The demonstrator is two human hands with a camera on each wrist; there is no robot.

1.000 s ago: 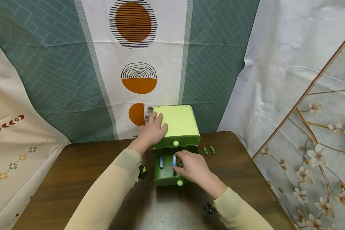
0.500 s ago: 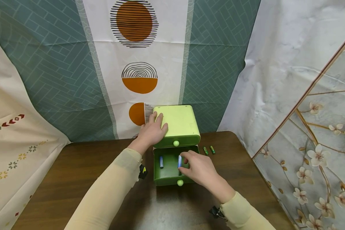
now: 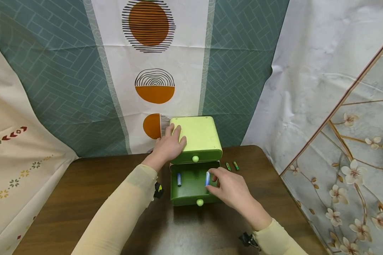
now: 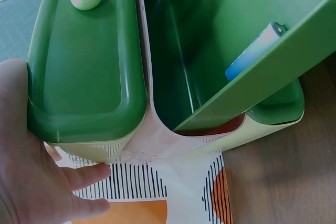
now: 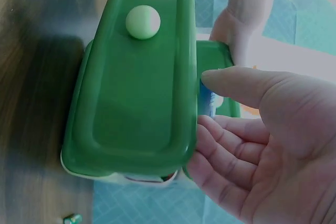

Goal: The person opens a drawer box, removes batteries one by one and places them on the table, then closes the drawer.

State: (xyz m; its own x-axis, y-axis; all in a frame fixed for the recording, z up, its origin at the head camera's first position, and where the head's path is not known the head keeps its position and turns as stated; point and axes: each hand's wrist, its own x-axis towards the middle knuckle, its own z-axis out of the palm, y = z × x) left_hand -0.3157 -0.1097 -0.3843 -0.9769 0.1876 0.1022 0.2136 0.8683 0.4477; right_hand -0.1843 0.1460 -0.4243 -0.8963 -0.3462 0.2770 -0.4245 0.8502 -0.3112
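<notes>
My left hand [image 3: 169, 146] rests on the left top edge of a small light-green drawer cabinet [image 3: 199, 134], fingers fairly straight. Below its closed top drawer [image 4: 84, 61], a dark green drawer [image 3: 189, 194] is pulled out. One blue-and-white battery [image 3: 179, 180] lies in the left part of that drawer and also shows in the left wrist view. At the drawer's right side my right hand [image 3: 231, 186] pinches a second blue-and-white battery [image 3: 207, 178] between thumb and fingers. In the right wrist view the drawer front partly hides this held battery [image 5: 207, 98].
Two small green batteries [image 3: 232, 166] lie on the dark wooden table [image 3: 92, 198] right of the cabinet. Another drawer [image 4: 281, 103] shows beneath the pulled-out one. Patterned cloth [image 3: 239, 88] hangs behind and at both sides.
My right hand has moved to the right across the pulled-out drawer, carrying the pinched battery from near its middle to its right side. The left hand stays where it was.
</notes>
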